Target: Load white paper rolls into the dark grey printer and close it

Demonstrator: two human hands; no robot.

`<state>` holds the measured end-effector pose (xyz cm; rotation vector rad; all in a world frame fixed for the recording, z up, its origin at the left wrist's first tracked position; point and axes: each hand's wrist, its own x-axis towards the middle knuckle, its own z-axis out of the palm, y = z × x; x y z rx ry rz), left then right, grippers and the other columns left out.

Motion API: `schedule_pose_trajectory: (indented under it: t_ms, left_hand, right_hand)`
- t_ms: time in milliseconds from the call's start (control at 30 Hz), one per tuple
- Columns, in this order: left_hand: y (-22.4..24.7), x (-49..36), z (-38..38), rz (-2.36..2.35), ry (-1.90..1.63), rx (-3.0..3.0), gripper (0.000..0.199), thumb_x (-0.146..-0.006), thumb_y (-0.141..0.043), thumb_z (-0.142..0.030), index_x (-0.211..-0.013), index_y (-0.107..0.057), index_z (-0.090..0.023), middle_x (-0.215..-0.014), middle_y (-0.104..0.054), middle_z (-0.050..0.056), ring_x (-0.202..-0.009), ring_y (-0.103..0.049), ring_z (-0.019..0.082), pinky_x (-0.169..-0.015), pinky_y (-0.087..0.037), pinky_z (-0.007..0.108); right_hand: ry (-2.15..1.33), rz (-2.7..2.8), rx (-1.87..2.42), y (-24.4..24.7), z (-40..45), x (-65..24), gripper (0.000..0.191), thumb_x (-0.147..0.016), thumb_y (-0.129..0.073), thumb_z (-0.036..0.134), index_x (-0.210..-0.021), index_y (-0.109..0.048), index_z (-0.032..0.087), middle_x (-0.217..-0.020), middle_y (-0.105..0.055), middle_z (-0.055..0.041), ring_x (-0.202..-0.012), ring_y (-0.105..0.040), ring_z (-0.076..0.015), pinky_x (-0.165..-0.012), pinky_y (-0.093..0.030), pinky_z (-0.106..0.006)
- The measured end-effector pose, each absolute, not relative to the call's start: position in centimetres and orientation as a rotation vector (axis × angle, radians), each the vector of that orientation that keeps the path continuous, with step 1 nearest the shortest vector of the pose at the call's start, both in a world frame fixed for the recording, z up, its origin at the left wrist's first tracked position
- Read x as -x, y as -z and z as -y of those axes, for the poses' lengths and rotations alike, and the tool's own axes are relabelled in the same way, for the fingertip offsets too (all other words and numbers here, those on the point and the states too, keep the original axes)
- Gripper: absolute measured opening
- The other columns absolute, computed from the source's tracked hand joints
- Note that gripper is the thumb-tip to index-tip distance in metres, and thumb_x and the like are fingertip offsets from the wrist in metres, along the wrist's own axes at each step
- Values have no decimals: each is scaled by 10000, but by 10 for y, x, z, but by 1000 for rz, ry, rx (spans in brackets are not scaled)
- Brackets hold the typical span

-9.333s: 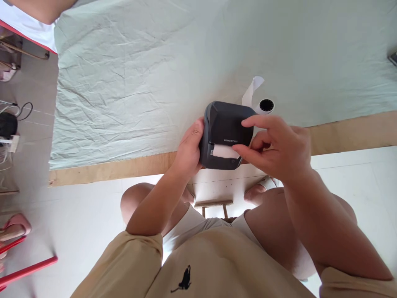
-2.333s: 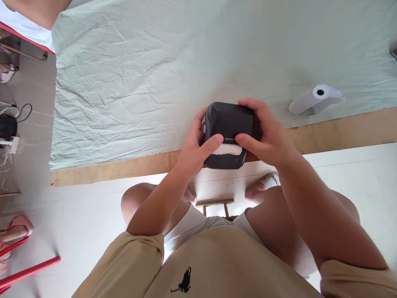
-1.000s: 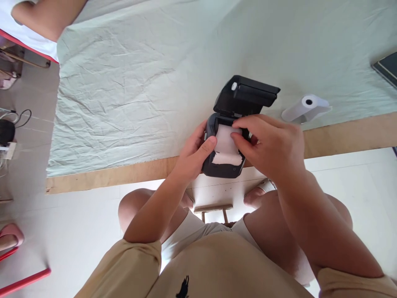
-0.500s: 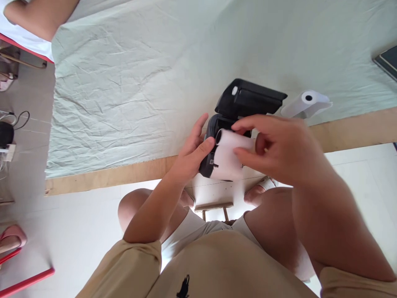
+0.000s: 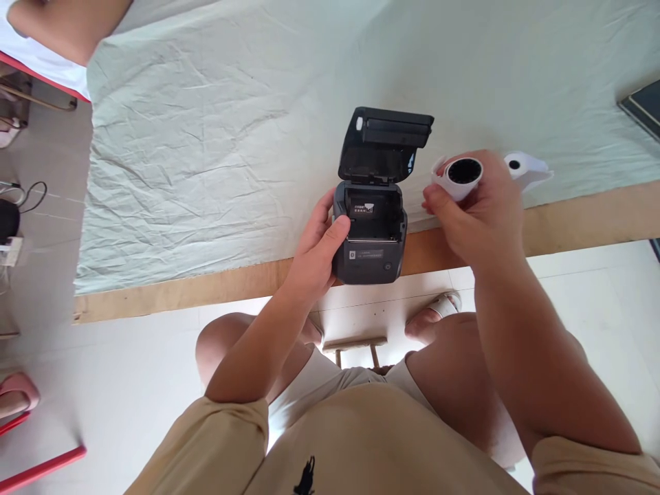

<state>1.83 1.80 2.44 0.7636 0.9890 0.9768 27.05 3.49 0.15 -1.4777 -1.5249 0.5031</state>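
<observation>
A black portable label printer [image 5: 368,265] stands at the table's front edge with its lid [image 5: 386,141] flipped up. Its paper bay is bare, and a small printed sticker shows inside. My left hand [image 5: 322,240] grips the printer's left side, thumb on the rim of the bay. To the right of the printer, my right hand [image 5: 485,213] is closed around a white paper roll [image 5: 461,189] with a wide dark core, its open end facing up. Just beyond that hand lies a second white paper roll [image 5: 529,168] with a narrower core, partly hidden by my fingers.
Pale green wrinkled cloth [image 5: 206,151] covers the table, whose wooden edge [image 5: 180,289] runs along the front. A dark flat object [image 5: 642,106] lies at the far right. Another person's arm [image 5: 72,27] rests at the upper left. A red bar [image 5: 46,471] is at the lower left.
The paper roll has come out of the printer's bay and moved right in my right hand. The printer has turned and tilted slightly, still held by my left hand.
</observation>
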Motion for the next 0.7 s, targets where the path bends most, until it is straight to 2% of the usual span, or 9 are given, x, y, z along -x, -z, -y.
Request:
schedule_pose_trajectory:
  t_ms: [67, 200, 300, 333, 400, 467, 533, 633, 700]
  left_hand:
    - [-24, -18, -18, -977, -976, -769, 772, -945, -925, -727, -1566, -664, -350, -1578, -832, 53, -1536, -789, 380, -1055, -788, 450]
    - [-26, -19, -17, -985, -949, -764, 825, -934, -927, -740, -1602, -640, -349, -1626, -804, 72, -1460, -828, 385, -975, -804, 455]
    - [-27, -19, -16, -992, -934, -755, 844, -931, -925, -748, -1617, -628, -356, -1690, -763, 68, -1389, -858, 372, -969, -803, 455]
    - [-27, -18, -16, -989, -931, -757, 843, -935, -920, -749, -1621, -625, -357, -1699, -757, 64, -1376, -863, 366, -974, -801, 453]
    - [-27, -17, -16, -976, -925, -769, 841, -954, -903, -747, -1638, -610, -357, -1694, -760, 63, -1363, -868, 361, -954, -797, 443]
    - [-26, -17, -16, -966, -916, -781, 853, -965, -890, -752, -1659, -592, -357, -1675, -772, 68, -1347, -874, 362, -905, -791, 428]
    - [-27, -17, -16, -968, -905, -782, 876, -960, -890, -761, -1673, -580, -359, -1663, -780, 72, -1344, -874, 362, -885, -785, 418]
    - [-28, -17, -17, -972, -905, -770, 900, -942, -906, -764, -1674, -578, -357, -1652, -787, 72, -1366, -865, 363, -935, -789, 426]
    - [-28, -18, -16, -973, -905, -767, 891, -940, -907, -766, -1667, -587, -363, -1640, -796, 66, -1370, -864, 363, -954, -791, 431]
  right_hand:
    - [-358, 1596, 1528, 1, -35, -272, 297, -921, -805, 424, -1181, -726, 307, -1125, -795, -87, -1046, -773, -324, -870, -670, -534]
    - [-270, 1712, 1708, 0, -31, -269, 522, -914, -820, 362, -1411, -669, 313, -1132, -813, -75, -975, -799, -333, -920, -694, -587]
    - [-113, 1804, 1629, -6, -25, -278, 590, -961, -796, 408, -1520, -640, 299, -1322, -844, -113, -1188, -832, -373, -1005, -692, -598]
    - [-13, 1800, 1568, -7, -25, -287, 561, -971, -778, 417, -1505, -664, 291, -1370, -844, -122, -1241, -828, -374, -1025, -686, -590]
    - [236, 1707, 1445, -3, -30, -310, 455, -955, -738, 388, -1394, -740, 272, -1315, -846, -131, -1226, -827, -363, -998, -670, -563]
    - [424, 1626, 1391, 7, -38, -336, 567, -884, -761, 462, -1405, -747, 239, -1276, -839, -162, -1227, -809, -396, -997, -654, -595]
    - [364, 1646, 1639, 16, -45, -354, 648, -826, -830, 460, -1430, -768, 234, -1340, -837, -179, -1304, -789, -411, -1102, -623, -624]
    - [167, 1584, 2051, 18, -47, -358, 472, -808, -873, 371, -1263, -839, 254, -1291, -858, -167, -1302, -790, -403, -1218, -564, -645]
    - [78, 1540, 2088, 13, -43, -351, 413, -787, -869, 315, -1194, -829, 258, -1243, -862, -148, -1240, -806, -382, -1177, -588, -625]
